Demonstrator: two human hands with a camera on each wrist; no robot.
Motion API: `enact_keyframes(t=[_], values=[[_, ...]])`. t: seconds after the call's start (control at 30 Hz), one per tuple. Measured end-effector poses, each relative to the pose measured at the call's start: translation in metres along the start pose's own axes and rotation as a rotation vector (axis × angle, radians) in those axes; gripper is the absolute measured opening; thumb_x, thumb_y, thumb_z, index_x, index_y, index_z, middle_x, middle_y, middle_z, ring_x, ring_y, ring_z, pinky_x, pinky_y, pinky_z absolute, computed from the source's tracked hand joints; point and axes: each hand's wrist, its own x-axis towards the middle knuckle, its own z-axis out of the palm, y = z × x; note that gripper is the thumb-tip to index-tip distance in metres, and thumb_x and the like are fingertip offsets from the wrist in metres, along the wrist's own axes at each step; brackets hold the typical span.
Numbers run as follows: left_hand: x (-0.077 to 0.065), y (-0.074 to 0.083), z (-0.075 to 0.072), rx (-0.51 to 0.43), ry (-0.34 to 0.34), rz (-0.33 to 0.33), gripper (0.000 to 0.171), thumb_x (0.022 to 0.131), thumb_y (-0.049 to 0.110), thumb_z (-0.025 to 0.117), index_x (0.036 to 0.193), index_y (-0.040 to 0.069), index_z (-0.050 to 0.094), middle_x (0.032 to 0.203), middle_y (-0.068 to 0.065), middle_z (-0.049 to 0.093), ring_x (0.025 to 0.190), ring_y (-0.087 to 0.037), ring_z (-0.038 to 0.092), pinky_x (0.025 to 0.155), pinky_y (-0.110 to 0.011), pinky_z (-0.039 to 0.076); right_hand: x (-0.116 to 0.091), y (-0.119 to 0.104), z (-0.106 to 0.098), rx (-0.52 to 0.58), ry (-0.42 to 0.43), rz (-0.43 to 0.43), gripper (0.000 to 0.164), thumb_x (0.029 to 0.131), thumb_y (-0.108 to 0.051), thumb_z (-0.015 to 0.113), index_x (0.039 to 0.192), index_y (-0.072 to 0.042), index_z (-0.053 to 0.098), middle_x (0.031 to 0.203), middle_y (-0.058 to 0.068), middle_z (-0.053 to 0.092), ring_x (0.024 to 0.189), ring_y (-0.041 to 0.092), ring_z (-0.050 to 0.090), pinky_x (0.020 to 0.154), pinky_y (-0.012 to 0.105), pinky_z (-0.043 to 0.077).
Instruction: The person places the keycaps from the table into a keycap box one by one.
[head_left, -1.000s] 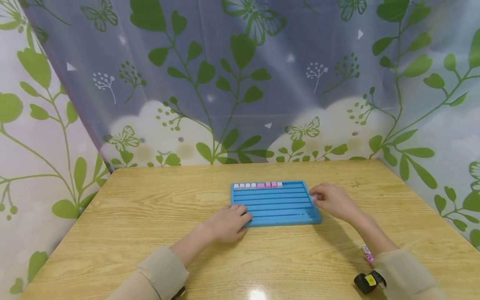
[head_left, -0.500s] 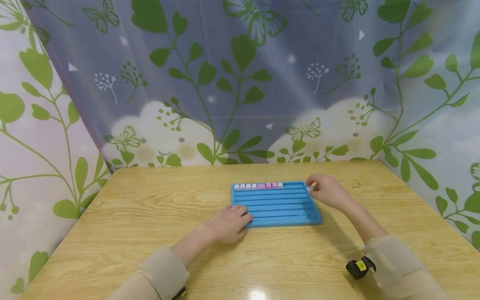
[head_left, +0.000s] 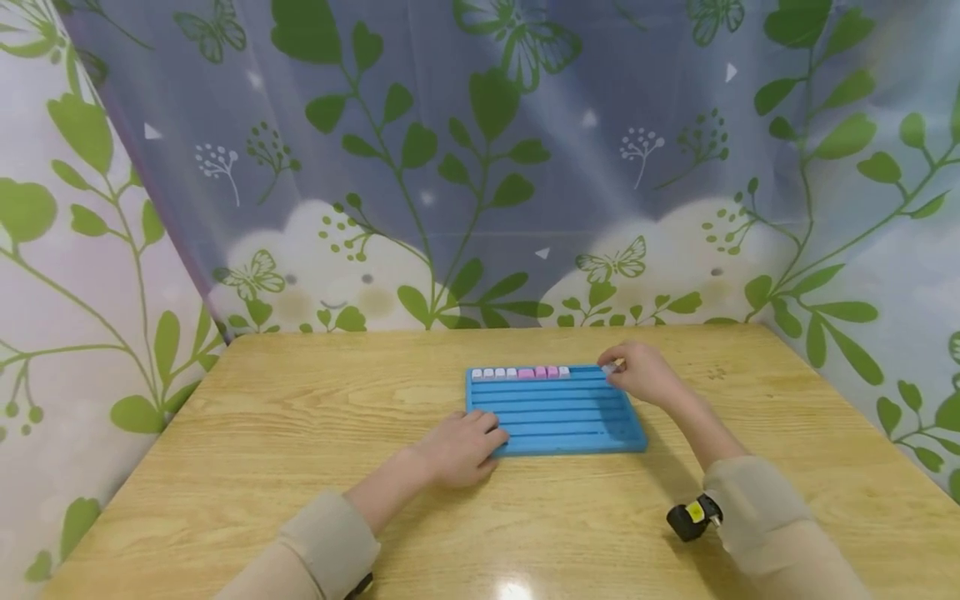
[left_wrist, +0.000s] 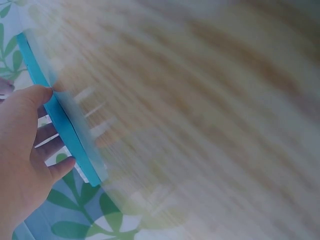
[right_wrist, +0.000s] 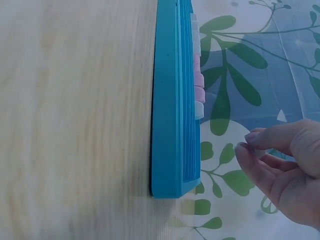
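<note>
Your right hand has moved away from you, along the right edge of the blue rectangular ridged tray, to its far right corner.
With it you pinch a small whitish block-shaped piece between thumb and fingertips, above the tray; the right wrist view shows a gap between them. Your left hand grips the near left corner of the tray, as before. Along the tray's far edge, a row of small white and pink blocks starts at the left. Under the tray lies the wood-grained table.
</note>
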Motion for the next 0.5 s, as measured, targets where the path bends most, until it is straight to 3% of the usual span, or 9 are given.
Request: enact_keyframes(t=[0.23,0.5], values=[[0.001,-0.002,-0.002,0.003,-0.005,-0.008,0.034,0.095,0.031,0.05,0.125,0.014,0.053,0.108,-0.001,0.051,0.104,-0.018,0.049,0.09,-0.035,0.042,0.014,-0.001,0.0,0.042,-0.007,0.029,0.028,0.088,-0.003,0.055,0.113,0.012,0.057,0.09,0.017,0.062,0.063,0.019,0.06,0.061,0.033,0.047],[0.0,0.0,0.001,0.016,-0.009,0.003,0.035,0.095,0.031,0.049,0.126,0.014,0.053,0.108,-0.001,0.051,0.104,-0.017,0.049,0.089,-0.034,0.043,0.021,0.011,0.008,0.017,0.078,-0.032,0.022,0.085,-0.006,0.06,0.104,0.006,0.061,0.094,0.02,0.062,0.087,0.034,0.058,0.071,0.043,0.048]])
